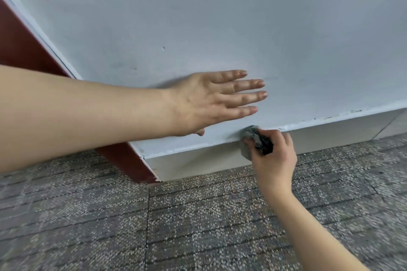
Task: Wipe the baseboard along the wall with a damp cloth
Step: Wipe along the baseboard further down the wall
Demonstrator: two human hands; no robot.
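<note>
The right hand point(273, 160) gripped a bunched grey cloth point(247, 138), fingers curled round it, and pressed it against the top edge of the baseboard point(193, 163), a little way along from the red-brown door frame point(132, 165). The left hand point(207, 101) lay flat on the wall point(198, 17) just above, fingers straight and spread, holding nothing.

The cloth was wadded small, so it met only the upper lip; a pass made this way would likely leave the lower face unwiped down to the carpet point(198, 226). Further right the paint along the top edge point(330, 116) looked chipped (dark flecks showed there), and a hard drag could lift more of it. A damp cloth riding high might also smear the wall, and the braced palm could leave a mark of its own.
</note>
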